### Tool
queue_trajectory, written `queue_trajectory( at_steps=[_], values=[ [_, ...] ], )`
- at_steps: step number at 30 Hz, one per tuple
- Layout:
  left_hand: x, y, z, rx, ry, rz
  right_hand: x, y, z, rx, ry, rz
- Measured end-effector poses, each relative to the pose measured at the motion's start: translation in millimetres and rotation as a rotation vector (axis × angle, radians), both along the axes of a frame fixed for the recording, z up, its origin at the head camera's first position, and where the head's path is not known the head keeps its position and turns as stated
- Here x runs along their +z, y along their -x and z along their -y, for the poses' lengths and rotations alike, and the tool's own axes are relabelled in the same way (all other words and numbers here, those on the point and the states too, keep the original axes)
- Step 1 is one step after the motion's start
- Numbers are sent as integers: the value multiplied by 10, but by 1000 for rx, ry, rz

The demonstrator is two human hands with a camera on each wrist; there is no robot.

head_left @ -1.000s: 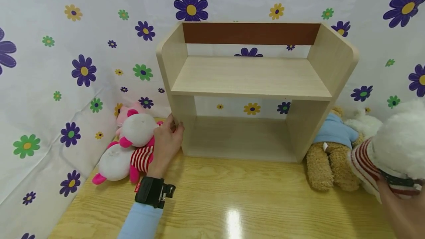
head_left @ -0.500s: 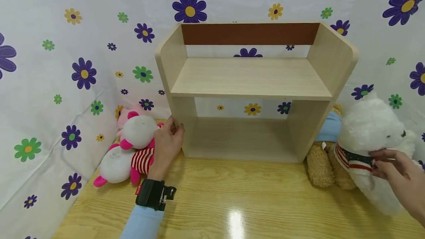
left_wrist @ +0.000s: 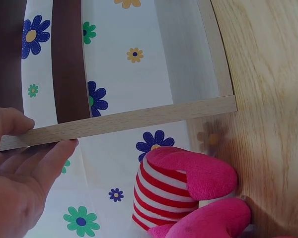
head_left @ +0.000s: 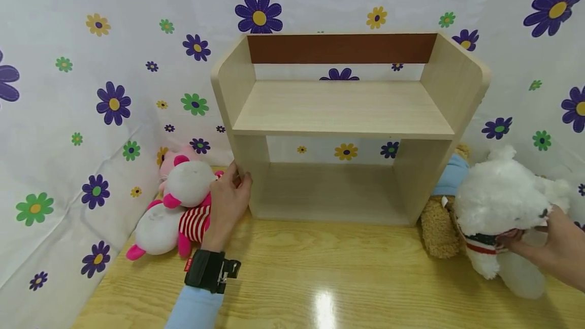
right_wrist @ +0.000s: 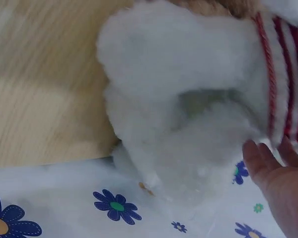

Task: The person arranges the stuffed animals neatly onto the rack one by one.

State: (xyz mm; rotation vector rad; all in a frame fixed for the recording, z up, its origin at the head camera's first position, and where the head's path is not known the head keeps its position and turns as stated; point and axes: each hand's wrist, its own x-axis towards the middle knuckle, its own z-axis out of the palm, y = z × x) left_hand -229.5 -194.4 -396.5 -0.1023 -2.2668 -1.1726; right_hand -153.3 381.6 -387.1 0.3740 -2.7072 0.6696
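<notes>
My left hand (head_left: 227, 202) pinches the front edge of the left side panel of a pale wooden two-tier shelf (head_left: 345, 105). In the left wrist view, thumb and fingers lie on either side of that panel (left_wrist: 149, 117). At the right, my right hand (head_left: 548, 250) holds a white fluffy plush toy (head_left: 493, 192) by its chest, thumb at the dark and red band. The toy leans towards a brown teddy bear (head_left: 440, 230) in blue, partly covering it. Close up, the right-hand fingers (right_wrist: 260, 163) lie along the toy's red-striped knit (right_wrist: 283, 84).
White and pink plush toys (head_left: 189, 182), one with red-striped clothing, lie left of the shelf beside my left hand. Another white plush (head_left: 555, 189) shows behind the held one. A flowered cloth (head_left: 114, 176) hangs behind the wooden table (head_left: 283, 278).
My right hand has brought the white plush toy leftward, in front of the teddy bear, and turned it. Its grip has shifted on the toy. The left hand stays on the shelf.
</notes>
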Motion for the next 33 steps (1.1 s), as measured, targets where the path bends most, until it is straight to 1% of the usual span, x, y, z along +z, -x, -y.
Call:
queue_trajectory(
  at_steps=[2, 6, 8, 9, 14, 15, 17, 18, 21, 22, 28, 29, 30, 33],
  values=[
    [1, -8, 1, 4, 2, 0, -64, -24, 14, -11, -3, -3],
    [-3, -15, 6, 5, 10, 1, -162, -42, 4, 14, -54, -107],
    [-7, -15, 4, 1, 10, 4, -186, -49, -6, 23, -85, -125],
    [-6, -18, 2, -1, 8, 6, -191, -51, -7, 23, -92, -105],
    [-16, -23, -6, -9, 5, 12, -204, -68, 28, 7, -58, 92],
    [-20, -22, -5, -10, 6, 12, -198, -63, 39, 5, -62, 103],
    [-24, -19, -1, -13, 7, 9, -179, -49, 64, -17, -132, 77],
    [-22, -19, -1, -16, 6, 7, -167, -44, 79, -43, -178, 66],
    [-16, -13, 1, -22, 5, 10, -142, -20, 114, -85, -287, -2],
    [-15, -11, 1, -24, 4, 12, -137, -19, 126, -92, -308, -18],
    [-17, -20, -5, -31, -6, 29, -122, -9, 152, 39, -302, -156],
    [-17, -21, -5, -31, -5, 28, -120, -9, 163, 44, -311, -164],
    [-17, -22, -6, -31, -4, 27, -118, -9, 180, 28, -326, -148],
    [-20, -15, 2, -28, 0, 16, -114, -23, 279, -55, -378, -76]
  ],
)
